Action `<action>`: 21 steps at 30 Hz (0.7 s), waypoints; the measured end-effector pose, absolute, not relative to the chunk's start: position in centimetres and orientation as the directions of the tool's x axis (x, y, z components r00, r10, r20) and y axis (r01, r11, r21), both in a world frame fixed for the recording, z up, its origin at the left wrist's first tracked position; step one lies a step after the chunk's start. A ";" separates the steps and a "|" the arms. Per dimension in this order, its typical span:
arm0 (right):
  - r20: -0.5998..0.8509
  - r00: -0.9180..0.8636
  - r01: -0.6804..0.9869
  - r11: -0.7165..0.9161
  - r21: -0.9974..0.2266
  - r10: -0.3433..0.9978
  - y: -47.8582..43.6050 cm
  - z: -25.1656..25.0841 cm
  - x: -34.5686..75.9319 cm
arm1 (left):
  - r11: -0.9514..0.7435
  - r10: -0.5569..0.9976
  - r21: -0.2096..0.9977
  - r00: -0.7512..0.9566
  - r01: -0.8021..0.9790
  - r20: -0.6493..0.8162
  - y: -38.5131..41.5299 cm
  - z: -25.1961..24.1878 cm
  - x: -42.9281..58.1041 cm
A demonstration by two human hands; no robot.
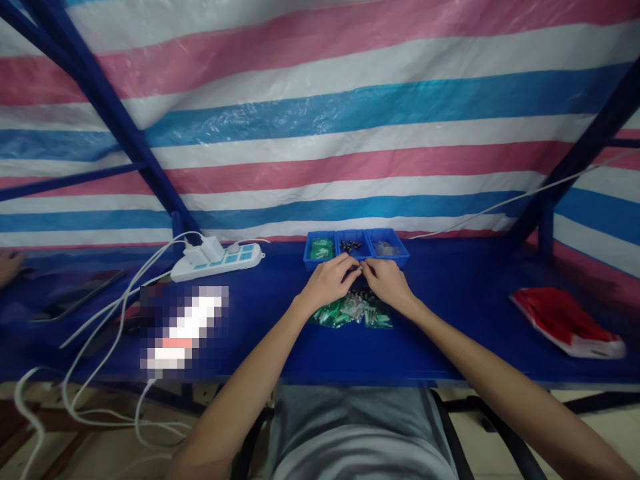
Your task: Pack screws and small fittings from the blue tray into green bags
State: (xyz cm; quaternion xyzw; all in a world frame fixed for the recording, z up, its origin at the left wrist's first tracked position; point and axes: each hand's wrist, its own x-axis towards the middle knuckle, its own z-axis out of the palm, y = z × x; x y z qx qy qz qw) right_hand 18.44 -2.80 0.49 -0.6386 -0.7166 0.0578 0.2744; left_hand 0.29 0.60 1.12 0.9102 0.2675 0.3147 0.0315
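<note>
My left hand (327, 280) and my right hand (387, 280) meet fingertip to fingertip above the blue table (450, 333), just in front of the blue trays (356, 248). Both pinch a tiny part between them that is too small to name. Under my wrists lies a pile of small green pieces (350, 312) mixed with little metal parts. The left tray holds green pieces, the middle one dark parts, the right one clear or pale parts.
A white power strip (220, 260) with plugs and white cables (100, 313) lies at the left. A dark phone (75, 293) rests farther left, next to another person's hand (9, 265). A red and white bag (567, 321) sits at the right. A striped tarp hangs behind.
</note>
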 end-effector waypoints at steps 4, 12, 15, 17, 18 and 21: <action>0.290 -0.039 0.890 0.166 -0.425 0.956 -2.9 0.5 18.4 | -0.851 0.507 0.201 0.659 0.485 0.555 0.6 1.1 0.3; 0.400 -0.143 0.806 0.341 -0.484 0.905 -2.3 -0.1 18.7 | -0.810 0.556 0.199 0.614 0.552 0.559 0.8 1.2 0.1; 0.465 -0.190 0.742 0.436 -0.509 0.865 -2.1 -0.2 18.7 | -0.796 0.574 0.203 0.603 0.570 0.554 0.9 1.2 0.1; 0.495 -0.193 0.715 0.467 -0.521 0.847 -2.1 -0.1 18.7 | -0.793 0.578 0.209 0.598 0.572 0.555 1.0 1.2 0.1; 0.506 -0.189 0.703 0.476 -0.528 0.842 -2.1 -0.1 18.7 | -0.794 0.577 0.212 0.596 0.570 0.558 1.0 1.2 0.1; 0.512 -0.158 0.663 0.475 -0.579 0.844 -2.0 -0.1 18.9 | -0.799 0.571 0.224 0.586 0.558 0.575 1.1 1.1 0.1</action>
